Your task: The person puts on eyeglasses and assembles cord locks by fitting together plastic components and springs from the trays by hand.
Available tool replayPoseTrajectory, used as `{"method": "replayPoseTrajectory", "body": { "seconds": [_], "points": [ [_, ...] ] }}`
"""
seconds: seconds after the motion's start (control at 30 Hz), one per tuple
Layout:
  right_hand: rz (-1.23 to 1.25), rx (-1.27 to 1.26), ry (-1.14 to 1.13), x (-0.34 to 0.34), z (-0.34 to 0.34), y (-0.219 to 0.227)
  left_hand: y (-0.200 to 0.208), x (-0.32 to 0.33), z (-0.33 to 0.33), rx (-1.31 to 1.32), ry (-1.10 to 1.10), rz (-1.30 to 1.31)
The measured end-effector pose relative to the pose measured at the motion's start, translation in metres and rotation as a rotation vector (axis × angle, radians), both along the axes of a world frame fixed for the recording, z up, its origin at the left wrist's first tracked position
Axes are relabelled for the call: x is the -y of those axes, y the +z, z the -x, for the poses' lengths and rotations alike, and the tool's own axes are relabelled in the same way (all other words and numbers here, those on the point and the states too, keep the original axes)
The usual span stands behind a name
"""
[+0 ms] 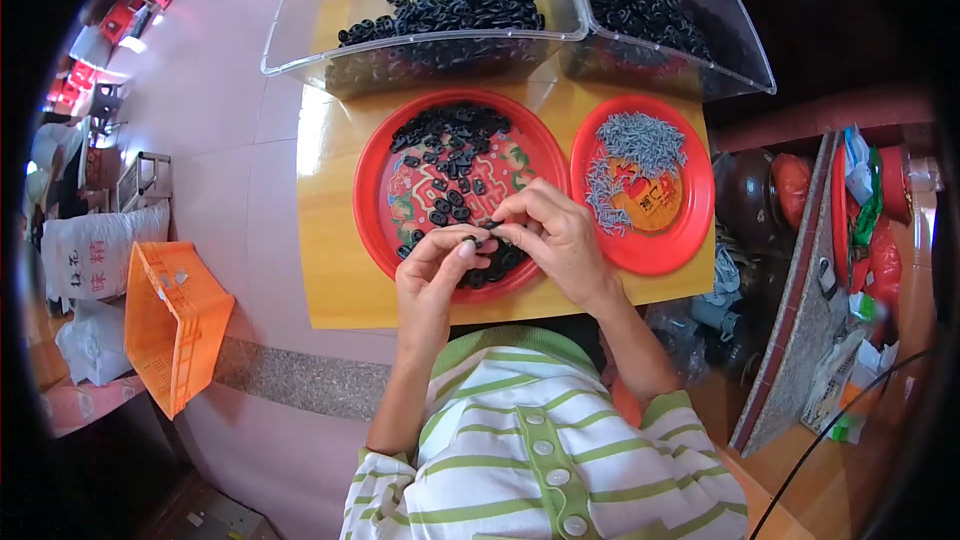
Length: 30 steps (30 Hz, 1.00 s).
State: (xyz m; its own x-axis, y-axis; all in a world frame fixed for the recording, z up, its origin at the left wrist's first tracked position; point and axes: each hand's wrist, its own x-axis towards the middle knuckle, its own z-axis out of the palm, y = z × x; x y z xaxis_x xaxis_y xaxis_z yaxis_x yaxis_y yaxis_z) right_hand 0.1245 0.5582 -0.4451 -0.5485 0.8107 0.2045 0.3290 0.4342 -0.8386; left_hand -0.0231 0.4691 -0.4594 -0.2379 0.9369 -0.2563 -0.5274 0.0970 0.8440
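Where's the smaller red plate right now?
In the head view, the smaller red plate is on the right side of the yellow table, just right of the larger red tray and below the right-hand clear bin.

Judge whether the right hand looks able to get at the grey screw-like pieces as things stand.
Probably yes: the right hand is beside the smaller red plate, and nothing visible covers the grey screw-like pieces there. It seems busy alongside the left hand, though.

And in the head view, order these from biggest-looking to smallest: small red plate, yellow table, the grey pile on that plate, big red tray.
1. Yellow table
2. Big red tray
3. Small red plate
4. Grey pile
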Motion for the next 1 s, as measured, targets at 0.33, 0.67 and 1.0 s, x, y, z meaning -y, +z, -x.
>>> {"method": "replayPoseTrajectory", "body": {
  "seconds": [0.33,0.67,1.0],
  "points": [
    [0.462,-0.320,-0.078,0.011,-0.020,-0.008,0.002,-0.014,-0.018,0.036,-0.008,-0.028],
    [0.673,-0.451,-0.055,0.013,-0.031,-0.011,0.003,-0.018,-0.029,-0.052,0.013,-0.035],
    [0.842,-0.613,-0.034,0.013,-0.033,-0.013,0.002,-0.011,-0.020,-0.131,-0.108,0.025]
  ]
}}
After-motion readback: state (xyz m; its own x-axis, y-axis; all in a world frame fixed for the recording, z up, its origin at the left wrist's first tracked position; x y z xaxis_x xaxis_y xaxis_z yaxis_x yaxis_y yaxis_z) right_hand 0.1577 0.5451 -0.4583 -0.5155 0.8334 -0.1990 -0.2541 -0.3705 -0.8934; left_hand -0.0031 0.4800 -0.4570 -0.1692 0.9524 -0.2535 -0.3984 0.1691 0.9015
